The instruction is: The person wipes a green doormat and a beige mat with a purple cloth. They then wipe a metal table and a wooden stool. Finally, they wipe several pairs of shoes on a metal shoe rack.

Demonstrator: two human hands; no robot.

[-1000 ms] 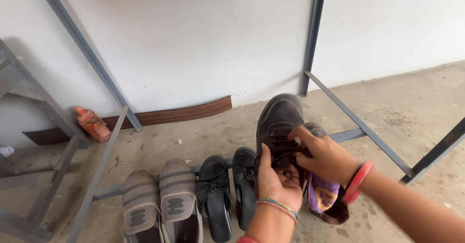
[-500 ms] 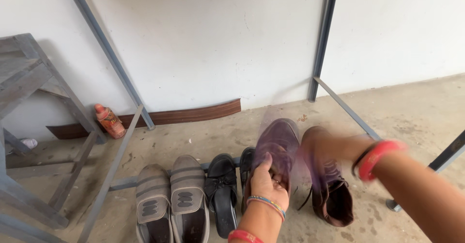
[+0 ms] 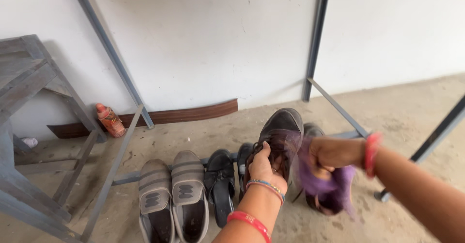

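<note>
Brown shoe (image 3: 281, 131) in left hand (image 3: 264, 168), above dusty concrete floor (image 3: 397, 112)

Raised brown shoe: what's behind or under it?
Behind the raised brown shoe, held by the left hand, a second dark shoe shows only at its toe. The right hand and its purple cloth hide the rest. The shoe's underside faces away, unseen.

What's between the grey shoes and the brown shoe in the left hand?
A pair of black sandals, side by side on the floor, in the head view.
</note>
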